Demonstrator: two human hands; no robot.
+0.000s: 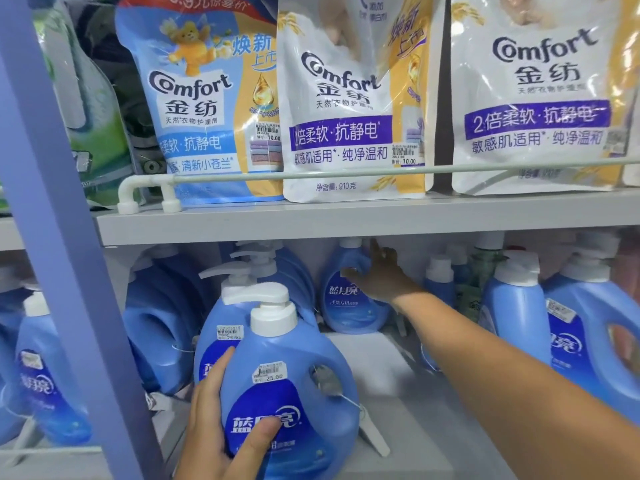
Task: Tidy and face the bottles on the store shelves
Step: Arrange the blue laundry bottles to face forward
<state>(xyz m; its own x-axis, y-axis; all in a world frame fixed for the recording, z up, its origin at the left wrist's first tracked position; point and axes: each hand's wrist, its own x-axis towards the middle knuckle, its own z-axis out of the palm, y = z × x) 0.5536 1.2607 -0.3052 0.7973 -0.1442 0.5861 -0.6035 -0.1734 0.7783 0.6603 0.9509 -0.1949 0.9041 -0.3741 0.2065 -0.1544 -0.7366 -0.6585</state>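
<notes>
Three Comfort pouches (349,109) above; left hand (221,434) grips near pump bottle (291,386) tagged 25.00, right hand (381,275) clasps far bottle (349,299).

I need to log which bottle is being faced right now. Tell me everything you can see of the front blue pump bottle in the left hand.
The front pump bottle is a blue plastic jug with a white pump head, spout pointing left, and a moulded handle hole on its right side. A dark blue label with white Chinese characters faces forward, with a price sticker reading 25.00 above it. It stands roughly upright at the front of the lower shelf, just ahead of another pump bottle. The left hand grips its left side, thumb across the label.
</notes>
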